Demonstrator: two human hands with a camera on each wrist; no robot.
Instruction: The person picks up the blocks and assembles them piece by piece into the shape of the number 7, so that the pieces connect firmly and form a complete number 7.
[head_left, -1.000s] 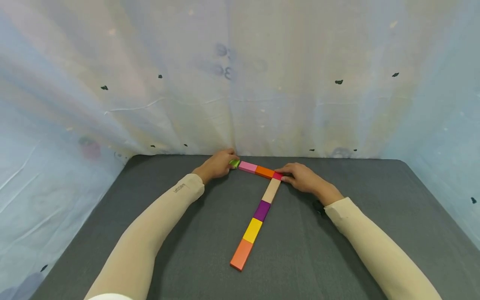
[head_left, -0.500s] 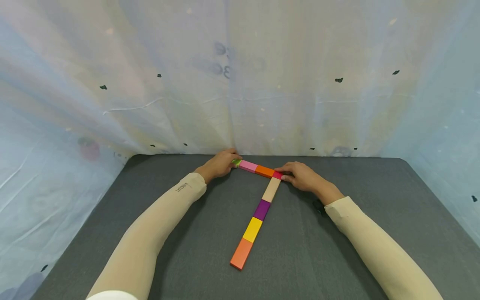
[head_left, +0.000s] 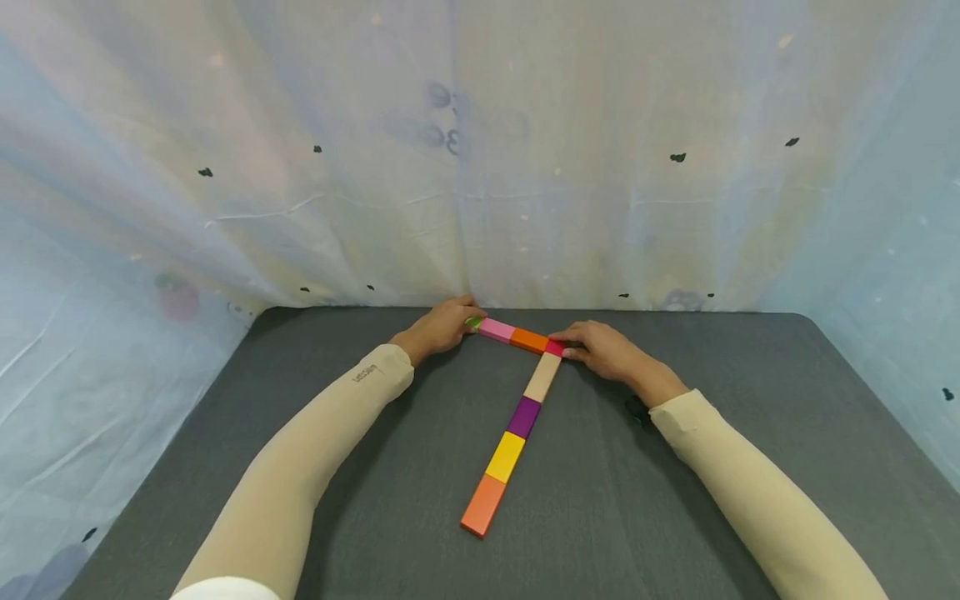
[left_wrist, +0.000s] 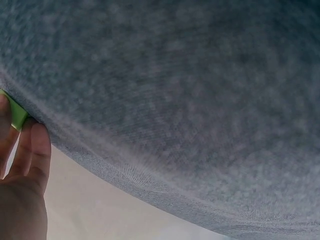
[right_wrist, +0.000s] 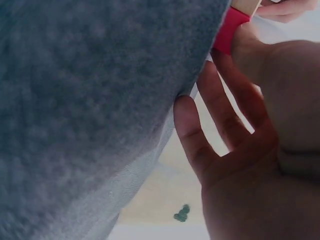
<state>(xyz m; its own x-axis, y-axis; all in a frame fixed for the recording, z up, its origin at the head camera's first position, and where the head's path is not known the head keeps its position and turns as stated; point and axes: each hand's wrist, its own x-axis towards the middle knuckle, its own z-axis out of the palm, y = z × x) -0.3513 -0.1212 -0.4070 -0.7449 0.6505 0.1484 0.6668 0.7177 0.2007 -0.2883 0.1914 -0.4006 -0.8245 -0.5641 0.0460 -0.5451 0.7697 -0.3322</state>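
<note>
At the far end of the table, my left hand [head_left: 444, 325] pinches a green block [head_left: 472, 322] against the end of a pink block [head_left: 497, 330]. Fingers cover most of the green block; a bit of it shows in the left wrist view. An orange block [head_left: 529, 340] follows, then a red block [head_left: 555, 347] at the corner. Thumb and fingertips of my right hand [head_left: 603, 350] hold that red one. From the corner a second row runs toward me: a beige block [head_left: 542, 377], a purple block [head_left: 523, 417], a yellow block [head_left: 505, 457] and a coral block [head_left: 483, 506].
The blocks lie flat on a dark grey cloth-covered table [head_left: 600, 517]. A pale printed curtain [head_left: 570, 167] hangs right behind the far edge and along both sides. Something small and black [head_left: 637, 412] sits by the right wrist.
My left hand has moved slightly right, bringing the green block up to the pink block's end. The right hand stays at the red block, and the other blocks keep their places.
</note>
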